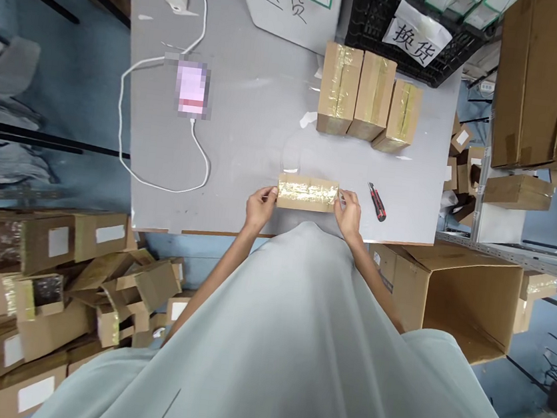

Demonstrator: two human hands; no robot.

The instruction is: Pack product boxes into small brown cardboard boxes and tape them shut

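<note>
A small taped cardboard box (306,202) lies lengthwise at the near edge of the grey table, shiny clear tape along its top. My left hand (260,208) grips its left end, fingers closed against the side. At the opposite end, my right hand (348,213) holds the box the same way. To the right of that hand rests a red and black box cutter (376,203), touched by neither hand. Farther back, three taped cardboard boxes (339,90) stand side by side.
A black plastic crate (370,18) and a white bin (282,1), both with handwritten signs, stand at the back. A phone (192,88) on a white cable lies at left. An open carton (469,304) sits below the right edge; cardboard boxes (49,317) pile up on the left floor.
</note>
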